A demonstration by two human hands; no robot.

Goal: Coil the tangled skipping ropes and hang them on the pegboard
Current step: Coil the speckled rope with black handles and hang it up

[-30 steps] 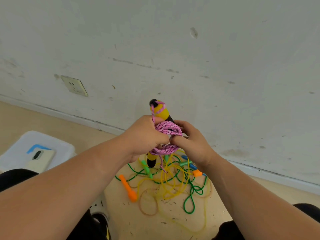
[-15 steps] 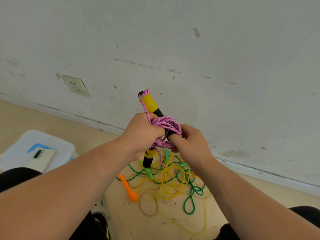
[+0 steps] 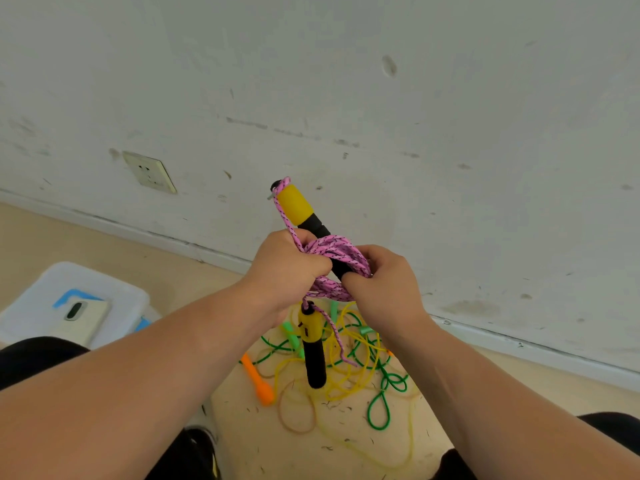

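Pink skipping rope [image 3: 332, 252] coiled around one yellow-black handle [image 3: 301, 209]; other handle [image 3: 313, 344] dangles. Yellow rope [image 3: 349, 375], green rope [image 3: 381, 407]: tangled on floor [image 3: 242, 445].

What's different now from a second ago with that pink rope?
The upper handle has slid further up out of the coiled pink rope and leans more to the left. The lower handle now hangs lower, below the hands. The left hand and right hand grip the pink rope as before. The tangle on the floor has not moved.

Bright, even daylight — wide-angle edge distortion.
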